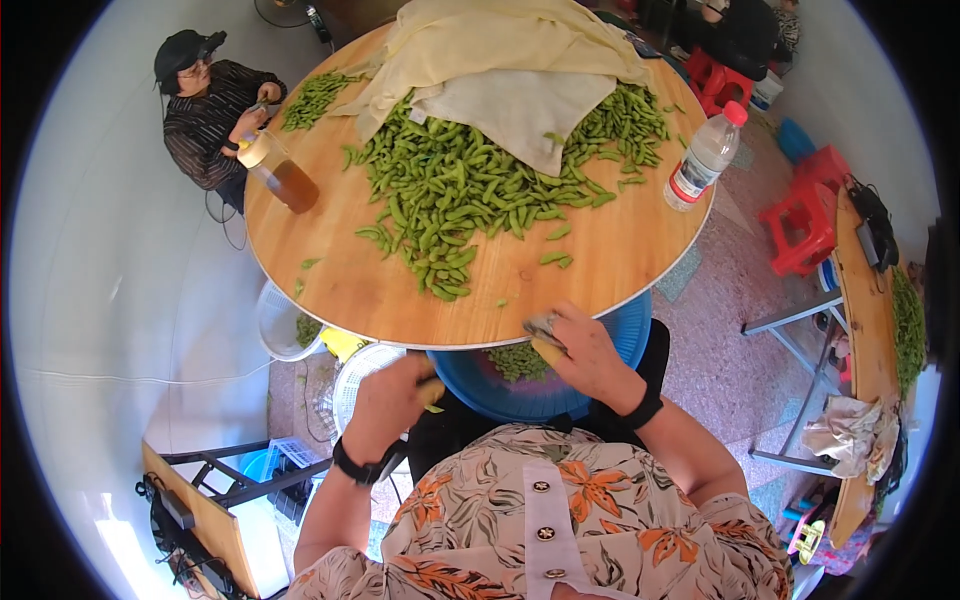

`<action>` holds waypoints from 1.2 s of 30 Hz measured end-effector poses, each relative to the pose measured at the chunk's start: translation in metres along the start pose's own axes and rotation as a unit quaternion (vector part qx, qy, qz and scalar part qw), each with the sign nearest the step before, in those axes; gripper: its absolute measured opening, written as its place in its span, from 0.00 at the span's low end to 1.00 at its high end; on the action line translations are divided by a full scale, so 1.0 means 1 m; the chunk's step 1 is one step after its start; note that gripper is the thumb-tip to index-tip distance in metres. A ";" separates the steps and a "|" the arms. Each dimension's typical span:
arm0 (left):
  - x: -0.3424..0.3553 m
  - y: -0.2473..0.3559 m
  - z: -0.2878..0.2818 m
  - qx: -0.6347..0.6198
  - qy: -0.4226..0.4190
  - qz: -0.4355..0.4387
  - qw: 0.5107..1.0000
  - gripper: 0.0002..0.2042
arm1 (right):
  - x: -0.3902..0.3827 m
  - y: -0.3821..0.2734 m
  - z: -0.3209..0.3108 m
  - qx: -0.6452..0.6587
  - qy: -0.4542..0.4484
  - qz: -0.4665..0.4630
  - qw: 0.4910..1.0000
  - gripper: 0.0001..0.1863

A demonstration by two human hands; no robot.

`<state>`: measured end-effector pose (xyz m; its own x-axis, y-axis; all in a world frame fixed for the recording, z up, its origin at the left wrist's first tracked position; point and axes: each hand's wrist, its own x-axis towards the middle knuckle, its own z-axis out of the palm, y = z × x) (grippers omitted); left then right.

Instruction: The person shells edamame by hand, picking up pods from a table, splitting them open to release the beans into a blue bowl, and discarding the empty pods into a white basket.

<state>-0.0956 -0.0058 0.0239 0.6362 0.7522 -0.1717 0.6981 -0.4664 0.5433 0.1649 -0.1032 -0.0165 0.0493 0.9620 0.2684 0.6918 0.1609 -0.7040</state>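
Observation:
A heap of green soybean pods (450, 190) covers much of the round wooden table (350, 300). My left hand (385, 405) is closed just off the near edge, above a white basket (365, 372). At its fingertips shows a small piece of green pod (433, 408). My right hand (592, 365) is at the table's edge, over a blue basin (628, 330), its fingers bent together. Yellowish covers and something greyish show on its fingers; whatever it pinches is hidden. Shelled green beans (520, 362) lie in the basin, between my hands.
Pale cloths (480, 45) drape over the heap's far side. A bottle of brown drink (290, 180) stands left, a red-capped clear bottle (700, 165) right. At the far left another person (210, 120) handles pods. Red stools (805, 225) and a side table (860, 400) are right.

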 end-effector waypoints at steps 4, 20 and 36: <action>0.063 -0.015 0.000 0.112 0.182 0.082 0.973 0.25 | 0.049 -0.001 0.032 -0.080 0.102 -0.153 0.980 0.10; 0.233 0.018 -0.037 0.142 0.204 0.110 0.962 0.15 | -0.033 -0.005 0.006 0.040 -0.147 -0.020 0.988 0.10; 0.161 0.068 0.001 -0.098 0.237 0.236 0.937 0.14 | 0.009 -0.024 -0.021 0.421 0.003 0.261 0.869 0.13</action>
<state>0.0542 0.0832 0.0324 0.6087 0.6278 0.4852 0.2722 -0.7397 0.6155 0.1646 -0.1027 0.0166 0.2027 0.9517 -0.2304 -0.1983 -0.1905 -0.9614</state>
